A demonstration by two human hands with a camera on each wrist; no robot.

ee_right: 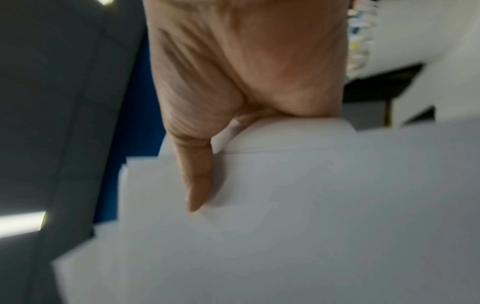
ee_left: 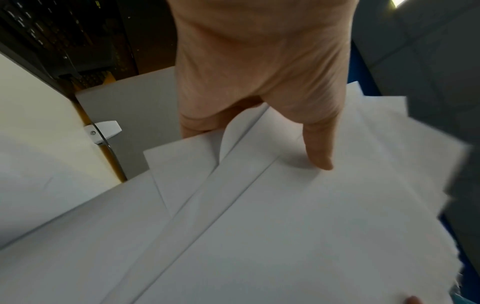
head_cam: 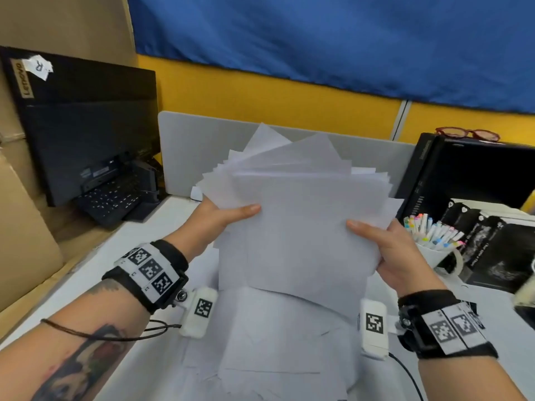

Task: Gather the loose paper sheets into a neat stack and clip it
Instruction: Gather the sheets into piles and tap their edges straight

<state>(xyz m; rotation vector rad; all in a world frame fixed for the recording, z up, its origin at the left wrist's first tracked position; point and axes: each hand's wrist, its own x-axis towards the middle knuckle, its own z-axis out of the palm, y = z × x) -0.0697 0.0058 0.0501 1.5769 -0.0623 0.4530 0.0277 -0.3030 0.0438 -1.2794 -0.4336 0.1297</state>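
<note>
A fanned bundle of white paper sheets (head_cam: 295, 215) is held upright above the desk, its corners splayed at the top. My left hand (head_cam: 220, 218) grips its left edge with the thumb across the front, and my right hand (head_cam: 388, 250) grips the right edge the same way. In the left wrist view the thumb (ee_left: 319, 148) presses on the uneven paper sheets (ee_left: 298, 226). The right wrist view shows the thumb (ee_right: 200, 181) laid over the paper sheets (ee_right: 311, 205). More loose sheets (head_cam: 278, 342) lie flat on the desk below. No clip shows.
A black monitor (head_cam: 86, 117) and keyboard (head_cam: 115, 198) stand at the left, a grey divider panel (head_cam: 202, 146) behind. At the right sit a white cup of markers (head_cam: 434, 235), black boxes (head_cam: 498, 250), a dark monitor (head_cam: 469, 175) and red glasses (head_cam: 469, 134).
</note>
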